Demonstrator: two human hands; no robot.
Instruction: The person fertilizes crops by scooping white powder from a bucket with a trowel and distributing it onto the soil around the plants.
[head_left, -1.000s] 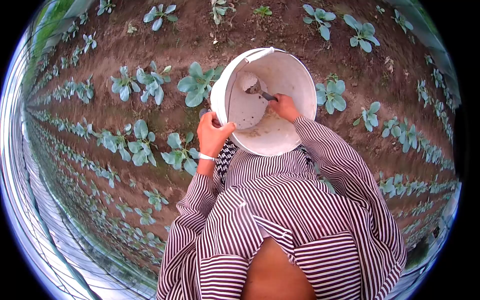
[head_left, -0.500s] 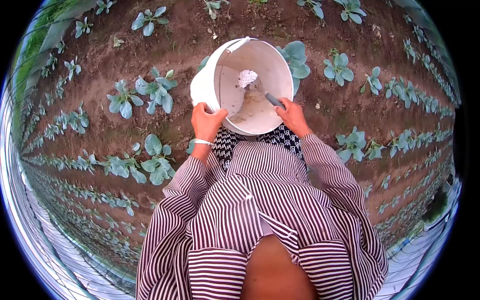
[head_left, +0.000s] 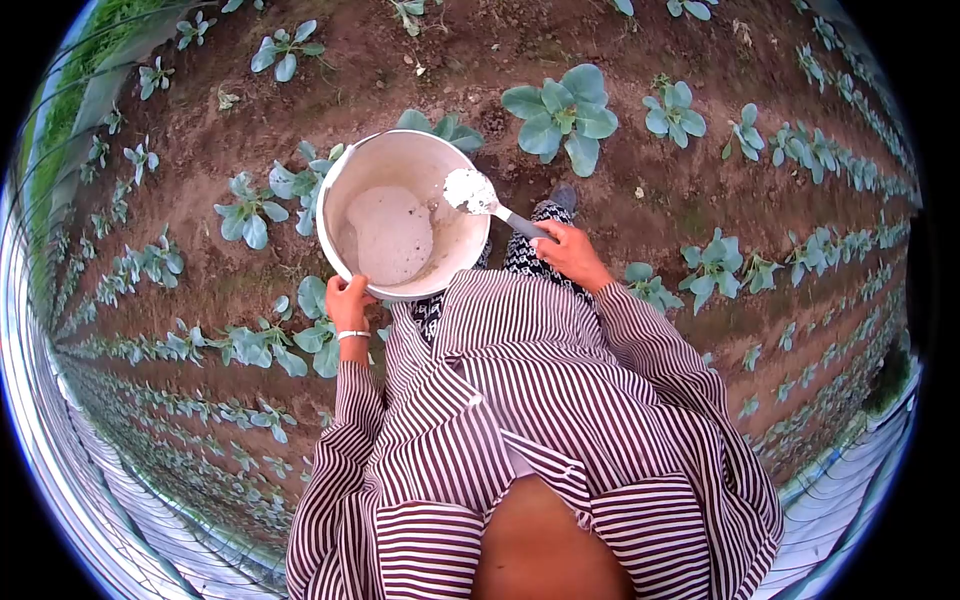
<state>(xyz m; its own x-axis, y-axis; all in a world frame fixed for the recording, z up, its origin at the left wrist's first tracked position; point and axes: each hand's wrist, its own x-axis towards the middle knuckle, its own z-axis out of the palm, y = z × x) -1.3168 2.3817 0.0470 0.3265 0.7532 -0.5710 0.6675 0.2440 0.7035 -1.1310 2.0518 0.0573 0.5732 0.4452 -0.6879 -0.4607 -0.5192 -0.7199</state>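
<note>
Over the right rim of the white bucket (head_left: pixel 324 215), gripping a grey-handled scoop (head_left: pixel 508 217) in the right hand (head_left: pixel 575 253), face up, seemingly against spilling white granules (head_left: pixel 466 190), while pinching the near-left rim with the left hand (head_left: pixel 350 300), likely for steadiness!

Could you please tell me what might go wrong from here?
White granules could spill: the scoop in the right hand is heaped, with its load near the bucket's rim.

The bucket could swing or tip, since the left hand grips only its rim; whether anything supports it below is hidden.

Leaves at the bucket's far edge might get bruised if it shifts.
</note>
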